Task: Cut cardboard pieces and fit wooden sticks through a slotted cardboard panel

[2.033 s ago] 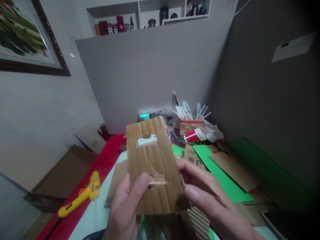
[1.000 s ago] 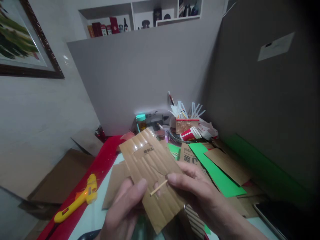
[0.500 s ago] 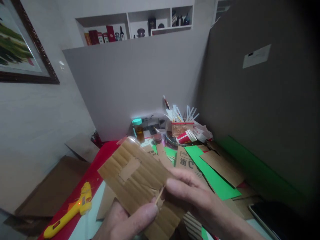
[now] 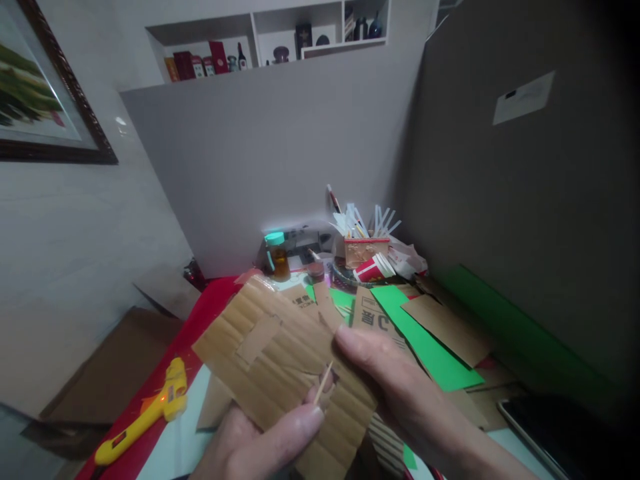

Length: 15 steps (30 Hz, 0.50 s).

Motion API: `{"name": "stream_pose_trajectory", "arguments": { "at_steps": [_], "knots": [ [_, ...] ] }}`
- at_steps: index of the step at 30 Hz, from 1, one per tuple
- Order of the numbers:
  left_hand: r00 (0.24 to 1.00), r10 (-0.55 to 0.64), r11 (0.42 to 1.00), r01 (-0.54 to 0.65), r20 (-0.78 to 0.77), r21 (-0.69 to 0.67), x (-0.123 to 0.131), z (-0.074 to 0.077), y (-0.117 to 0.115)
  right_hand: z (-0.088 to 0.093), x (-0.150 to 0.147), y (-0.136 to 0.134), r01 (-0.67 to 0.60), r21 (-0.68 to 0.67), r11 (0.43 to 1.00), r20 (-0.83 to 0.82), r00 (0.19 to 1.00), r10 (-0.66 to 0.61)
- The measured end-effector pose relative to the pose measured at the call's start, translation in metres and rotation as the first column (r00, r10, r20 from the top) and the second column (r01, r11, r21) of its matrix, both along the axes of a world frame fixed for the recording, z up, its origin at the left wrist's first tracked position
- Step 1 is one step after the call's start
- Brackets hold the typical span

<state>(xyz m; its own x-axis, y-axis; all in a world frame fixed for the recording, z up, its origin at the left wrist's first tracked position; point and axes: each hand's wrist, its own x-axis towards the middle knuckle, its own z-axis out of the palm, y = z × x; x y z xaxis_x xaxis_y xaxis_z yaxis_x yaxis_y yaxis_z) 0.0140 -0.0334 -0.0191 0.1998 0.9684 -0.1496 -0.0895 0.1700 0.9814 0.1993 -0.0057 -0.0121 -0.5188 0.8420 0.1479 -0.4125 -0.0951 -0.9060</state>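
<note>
Both hands hold a brown corrugated cardboard piece (image 4: pixel 295 360), tilted in front of me. It has a pale rectangular patch near its upper left and a small torn hole lower down. A thin wooden toothpick (image 4: pixel 323 383) lies slanted across the hole. My left hand (image 4: pixel 265 440) is closed on the cardboard's lower left side, its thumb pressing by the toothpick's lower end. My right hand (image 4: pixel 395 373) grips the right edge, thumb on top and other fingers hidden behind. The toothpick's upper tip is clear of the right thumb.
A yellow glue gun (image 4: pixel 145 420) with a lit orange light lies at left on red cloth. Green sheets (image 4: pixel 430 347) and cardboard scraps (image 4: pixel 447 327) cover the right side. Behind stand a teal-lidded jar (image 4: pixel 278 257), a box of white sticks (image 4: pixel 367 252) and tipped paper cups (image 4: pixel 374 268). A dark phone-like device (image 4: pixel 555 433) lies at right.
My right thumb has moved up and off the toothpick's tip onto the cardboard's edge. More of the torn hole now shows. The left hand stays at the toothpick's lower end.
</note>
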Motion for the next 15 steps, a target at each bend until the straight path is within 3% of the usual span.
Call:
{"name": "stream_pose_trajectory", "arguments": {
  "at_steps": [4,7,10,15],
  "knots": [
    [0.998,-0.022,0.998,0.026,-0.060,0.060,0.000,0.003,0.001,0.004,0.002,-0.003,0.085,0.000,0.996,0.125,0.989,-0.085],
    [0.992,-0.026,0.997,0.035,-0.121,0.075,0.001,0.004,0.002,0.009,0.004,-0.005,0.192,0.080,0.978,0.286,0.936,-0.207],
    [0.993,-0.085,0.996,0.087,-0.078,0.030,0.001,0.004,0.003,0.011,0.006,-0.006,0.192,0.156,0.969,0.363,0.901,-0.237],
    [0.993,-0.118,0.993,0.118,-0.005,0.003,-0.001,0.004,0.003,0.008,0.006,-0.007,0.246,0.061,0.967,0.360,0.898,-0.251]
  ]
}}
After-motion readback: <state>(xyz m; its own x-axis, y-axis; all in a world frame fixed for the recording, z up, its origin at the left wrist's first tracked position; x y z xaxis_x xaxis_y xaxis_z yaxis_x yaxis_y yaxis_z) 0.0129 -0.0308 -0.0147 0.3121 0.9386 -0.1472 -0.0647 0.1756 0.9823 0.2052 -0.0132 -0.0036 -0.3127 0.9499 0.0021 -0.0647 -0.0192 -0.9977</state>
